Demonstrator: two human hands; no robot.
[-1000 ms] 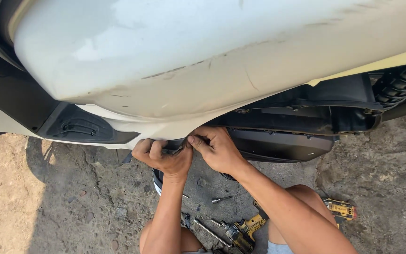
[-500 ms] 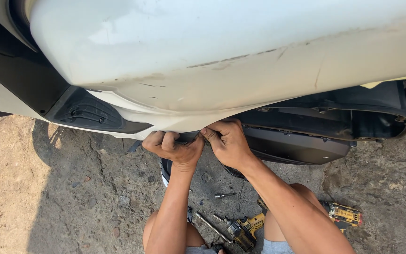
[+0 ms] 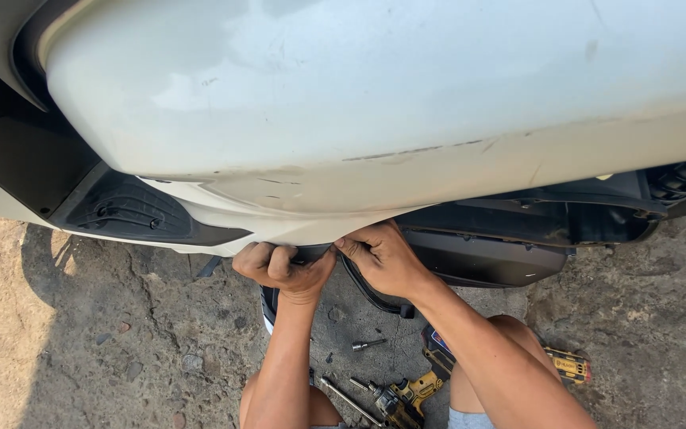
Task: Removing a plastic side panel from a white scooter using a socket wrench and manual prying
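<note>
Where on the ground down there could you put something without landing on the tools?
Bare concrete lies left of the left hand, below the white body panel, and at far right past the yellow tool. Between the forearms it is crowded: a socket bit, a metal rod, a yellow drill.

outdoor repair spot | cracked concrete ground (image 3: 121, 334) | scattered tools (image 3: 395, 393) | scooter body (image 3: 375, 103)

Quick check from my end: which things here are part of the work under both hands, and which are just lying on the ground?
In hand:
- left hand and right hand, both gripping the lower edge of the white bumper
- black trim piece between the hands

Lying about:
- yellow power drill
- socket bit
- metal extension bar
- second yellow tool
</note>
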